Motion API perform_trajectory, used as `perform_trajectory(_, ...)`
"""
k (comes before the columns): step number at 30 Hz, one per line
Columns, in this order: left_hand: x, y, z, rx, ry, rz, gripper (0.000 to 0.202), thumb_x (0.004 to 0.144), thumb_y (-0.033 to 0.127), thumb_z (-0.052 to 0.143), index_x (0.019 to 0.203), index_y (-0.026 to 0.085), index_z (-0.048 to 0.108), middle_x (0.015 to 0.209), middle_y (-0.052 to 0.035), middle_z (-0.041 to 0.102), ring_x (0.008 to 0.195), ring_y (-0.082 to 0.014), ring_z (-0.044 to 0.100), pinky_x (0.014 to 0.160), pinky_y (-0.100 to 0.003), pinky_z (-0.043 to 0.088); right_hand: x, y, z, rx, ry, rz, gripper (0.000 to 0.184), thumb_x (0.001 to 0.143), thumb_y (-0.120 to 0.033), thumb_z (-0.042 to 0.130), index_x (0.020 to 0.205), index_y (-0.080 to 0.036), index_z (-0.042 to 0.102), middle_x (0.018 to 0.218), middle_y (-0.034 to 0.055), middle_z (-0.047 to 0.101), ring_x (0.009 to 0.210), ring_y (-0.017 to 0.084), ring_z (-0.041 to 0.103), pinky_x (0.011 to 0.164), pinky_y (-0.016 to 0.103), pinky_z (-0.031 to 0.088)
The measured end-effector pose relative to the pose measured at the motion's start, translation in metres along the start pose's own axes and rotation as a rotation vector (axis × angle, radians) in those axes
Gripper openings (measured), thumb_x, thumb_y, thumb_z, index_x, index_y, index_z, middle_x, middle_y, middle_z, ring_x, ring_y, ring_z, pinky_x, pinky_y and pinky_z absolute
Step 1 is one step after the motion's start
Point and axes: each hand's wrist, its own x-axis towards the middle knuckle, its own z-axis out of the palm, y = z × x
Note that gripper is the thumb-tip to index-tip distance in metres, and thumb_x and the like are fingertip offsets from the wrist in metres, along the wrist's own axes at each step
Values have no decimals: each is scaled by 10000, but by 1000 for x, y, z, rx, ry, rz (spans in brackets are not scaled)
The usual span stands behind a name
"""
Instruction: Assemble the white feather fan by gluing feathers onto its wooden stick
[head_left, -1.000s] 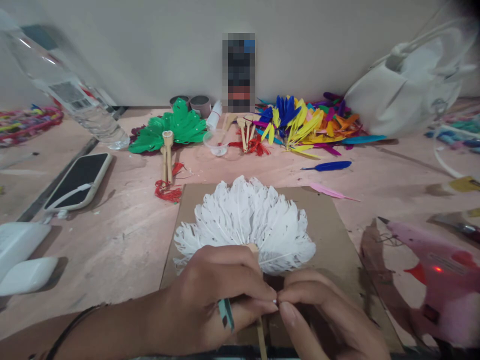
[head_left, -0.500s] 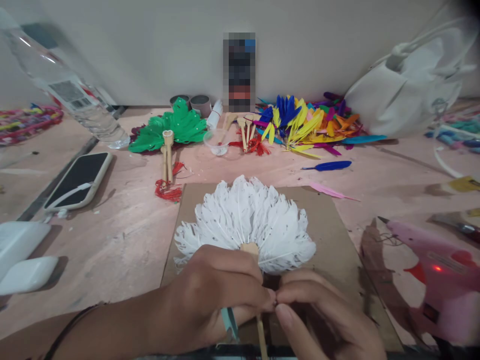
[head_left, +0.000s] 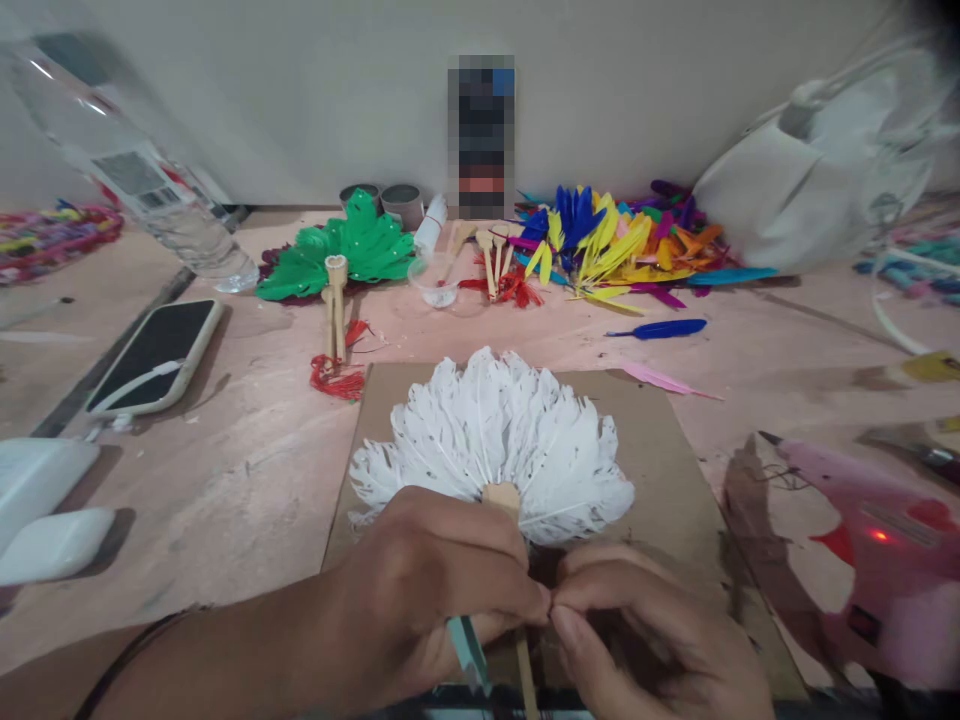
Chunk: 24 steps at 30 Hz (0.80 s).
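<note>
A white feather fan (head_left: 495,440) lies on a brown cardboard sheet (head_left: 660,430), its wooden handle (head_left: 526,675) pointing toward me. My left hand (head_left: 442,580) is closed above the handle, and a flat teal strip-like tool (head_left: 468,652) sticks out below its curled fingers. Whether these fingers also grip the handle is hidden. The thumb and forefinger of my right hand (head_left: 645,630) are pinched together, meeting the left fingertips just right of the handle. Anything held between those fingertips is too small to make out.
A pink glue gun (head_left: 877,560) with a lit red light stands right. Behind are coloured feathers (head_left: 600,240), a green feather fan (head_left: 345,255), wooden handles (head_left: 337,305) with red tassels and a small plastic cup (head_left: 435,285). A phone (head_left: 157,355) and water bottle (head_left: 172,215) are left.
The teal tool's lower end has swung slightly down and to the right. Both hands stay nearly in place, fingertips still together. The view has shifted a little.
</note>
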Motion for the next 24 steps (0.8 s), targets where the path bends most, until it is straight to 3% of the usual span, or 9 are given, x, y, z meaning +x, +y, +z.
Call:
perform_trajectory(6,1,-1,6,-187,-25,-190,44,934,104,711,930,132,744,769,-43,711,646,-99,661,567,-157,485,2,1,-2,92,-56,52,145,841,-111,619,768,-229,663,681,-48,659,546,86,630,508,139,511)
perform_trajectory(16,-1,0,10,-210,4,-178,57,916,70,711,897,94,759,764,-70,722,653,-118,673,581,-175,498,-12,9,7,85,85,69,160,795,-106,601,770,-259,640,701,-81,632,562,71,596,510,142,453)
perform_trajectory(20,-1,-2,12,-190,1,-172,68,924,74,701,883,94,751,749,-55,702,644,-111,655,582,-179,489,-17,12,11,60,82,59,153,807,-108,584,786,-256,615,728,-79,615,600,71,596,538,150,447)
perform_trajectory(24,-4,-2,12,-110,11,-99,100,976,123,659,922,96,739,759,-43,678,657,-97,637,592,-171,476,-15,9,13,16,107,77,129,816,-123,544,775,-244,566,731,-70,573,617,69,562,556,165,415)
